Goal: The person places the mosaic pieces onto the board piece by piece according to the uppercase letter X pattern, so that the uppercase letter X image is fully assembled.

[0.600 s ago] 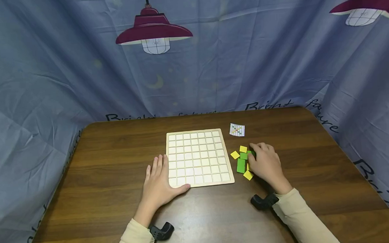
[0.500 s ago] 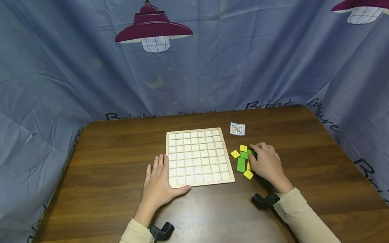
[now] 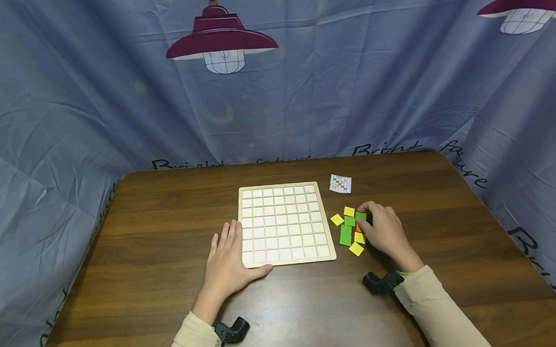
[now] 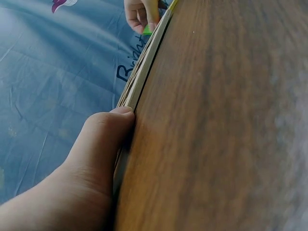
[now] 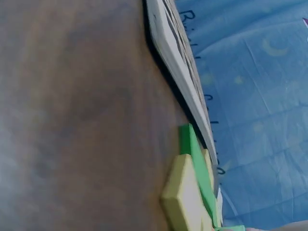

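Note:
My left hand (image 3: 226, 257) rests at the near left corner of a pale wooden grid board (image 3: 285, 263), fingers straight along its left side. In the left wrist view, the thumb (image 4: 108, 127) touches the board's edge. To the board's right, my right hand (image 3: 386, 230) pinches a green tile (image 3: 361, 216) between thumb and fingers. The left wrist view also shows that green tile (image 4: 147, 30) below the fingertips. Partly covered by the thumb is an orange tile (image 3: 358, 228). Around it lie a larger green block (image 3: 345, 235), a small green tile (image 3: 349, 221) and several yellow tiles (image 3: 356, 249).
A small printed card (image 3: 340, 184) with a coloured grid lies beyond the tiles. Everything sits on a brown wooden table (image 3: 166, 211). Behind it hangs a blue curtain (image 3: 302, 88) with printed lamps.
My right hand has shifted slightly to the right, uncovering more of the green tile, the orange tile and a yellow one. The left hand stays at the board.

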`<state>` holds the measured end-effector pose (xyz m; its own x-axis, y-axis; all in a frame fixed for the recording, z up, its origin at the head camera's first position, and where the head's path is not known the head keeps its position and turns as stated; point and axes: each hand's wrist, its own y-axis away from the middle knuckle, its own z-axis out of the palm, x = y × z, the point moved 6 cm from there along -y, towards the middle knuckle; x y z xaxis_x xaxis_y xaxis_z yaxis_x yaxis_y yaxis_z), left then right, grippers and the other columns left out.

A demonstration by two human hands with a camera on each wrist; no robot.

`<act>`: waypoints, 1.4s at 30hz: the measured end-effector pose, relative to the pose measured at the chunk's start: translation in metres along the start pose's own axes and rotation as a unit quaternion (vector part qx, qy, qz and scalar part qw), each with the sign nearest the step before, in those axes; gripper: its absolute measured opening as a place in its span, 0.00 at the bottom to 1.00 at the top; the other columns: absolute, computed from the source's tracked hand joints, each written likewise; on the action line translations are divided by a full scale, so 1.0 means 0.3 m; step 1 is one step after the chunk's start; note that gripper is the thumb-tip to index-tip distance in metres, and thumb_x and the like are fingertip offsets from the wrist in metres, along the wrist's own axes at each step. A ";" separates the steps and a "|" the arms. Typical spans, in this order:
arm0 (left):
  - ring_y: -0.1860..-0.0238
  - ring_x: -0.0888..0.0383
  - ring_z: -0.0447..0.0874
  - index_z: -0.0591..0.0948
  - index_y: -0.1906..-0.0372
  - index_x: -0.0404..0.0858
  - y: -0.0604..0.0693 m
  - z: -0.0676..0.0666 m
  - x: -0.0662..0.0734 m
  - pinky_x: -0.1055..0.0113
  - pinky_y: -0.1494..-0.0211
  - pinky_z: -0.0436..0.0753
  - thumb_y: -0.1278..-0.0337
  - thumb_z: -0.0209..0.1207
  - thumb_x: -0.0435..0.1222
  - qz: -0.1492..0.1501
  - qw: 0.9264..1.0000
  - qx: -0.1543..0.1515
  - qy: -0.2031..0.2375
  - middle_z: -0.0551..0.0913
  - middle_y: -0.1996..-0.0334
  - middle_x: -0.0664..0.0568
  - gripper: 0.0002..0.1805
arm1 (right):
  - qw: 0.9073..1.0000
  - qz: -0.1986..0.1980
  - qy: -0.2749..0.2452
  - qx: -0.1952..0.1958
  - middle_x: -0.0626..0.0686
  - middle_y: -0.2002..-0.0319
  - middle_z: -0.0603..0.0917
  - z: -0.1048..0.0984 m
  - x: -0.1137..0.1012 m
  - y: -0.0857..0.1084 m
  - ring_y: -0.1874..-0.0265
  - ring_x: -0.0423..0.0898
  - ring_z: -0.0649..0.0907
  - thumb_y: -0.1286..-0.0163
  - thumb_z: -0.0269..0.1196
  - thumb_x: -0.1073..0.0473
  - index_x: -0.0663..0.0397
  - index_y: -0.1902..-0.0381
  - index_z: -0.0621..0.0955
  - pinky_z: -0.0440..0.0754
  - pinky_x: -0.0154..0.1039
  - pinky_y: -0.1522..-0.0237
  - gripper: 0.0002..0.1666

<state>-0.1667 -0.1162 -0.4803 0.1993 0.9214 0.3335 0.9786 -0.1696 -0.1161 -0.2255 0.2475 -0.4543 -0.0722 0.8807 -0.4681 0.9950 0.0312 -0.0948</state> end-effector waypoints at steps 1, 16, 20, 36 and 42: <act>0.19 0.45 0.46 0.50 0.21 0.33 0.000 0.000 -0.001 0.45 0.19 0.48 0.65 0.58 0.78 0.000 1.000 0.000 -0.001 0.52 0.21 0.40 0.73 | 1.000 0.000 -0.001 0.001 0.63 0.52 0.84 -0.002 0.000 -0.003 0.51 0.63 0.77 0.30 0.63 0.58 0.58 0.51 0.79 0.73 0.59 0.53 0.14; 0.19 0.47 0.46 0.50 0.21 0.33 -0.006 -0.005 -0.003 0.47 0.19 0.49 0.66 0.57 0.79 -0.005 1.000 -0.003 -0.007 0.52 0.21 0.42 0.74 | 0.992 -0.042 -0.103 -0.061 0.54 0.59 0.84 0.062 -0.216 -0.166 0.62 0.51 0.82 0.27 0.62 0.56 0.51 0.52 0.79 0.78 0.43 0.64 0.10; 0.19 0.48 0.46 0.50 0.21 0.34 -0.009 -0.002 -0.006 0.48 0.19 0.50 0.66 0.57 0.79 -0.005 1.000 0.000 -0.007 0.53 0.21 0.42 0.73 | 0.987 -0.053 -0.112 -0.106 0.54 0.55 0.83 0.130 -0.324 -0.222 0.57 0.51 0.82 0.27 0.61 0.55 0.48 0.50 0.79 0.79 0.45 0.60 0.10; 0.20 0.49 0.48 0.51 0.21 0.34 -0.007 0.008 -0.008 0.49 0.19 0.51 0.66 0.55 0.81 -0.005 1.000 0.004 -0.017 0.55 0.22 0.42 0.73 | 0.974 -0.094 -0.153 -0.135 0.48 0.60 0.82 0.331 -0.603 -0.310 0.63 0.45 0.80 0.29 0.64 0.53 0.45 0.54 0.81 0.78 0.41 0.60 0.09; 0.19 0.49 0.48 0.51 0.21 0.35 -0.009 0.009 -0.012 0.50 0.18 0.50 0.66 0.54 0.81 -0.006 1.000 0.004 -0.021 0.55 0.22 0.42 0.73 | 0.976 -0.109 -0.137 -0.134 0.46 0.61 0.82 0.372 -0.647 -0.309 0.63 0.43 0.81 0.29 0.63 0.52 0.45 0.55 0.81 0.80 0.40 0.59 0.08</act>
<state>-0.1703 -0.1180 -0.4837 0.1847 0.9373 0.2954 0.9806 -0.1556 -0.1194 -0.3115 0.0210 -0.4528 -0.2631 0.6818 -0.6826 0.9338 0.3578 -0.0025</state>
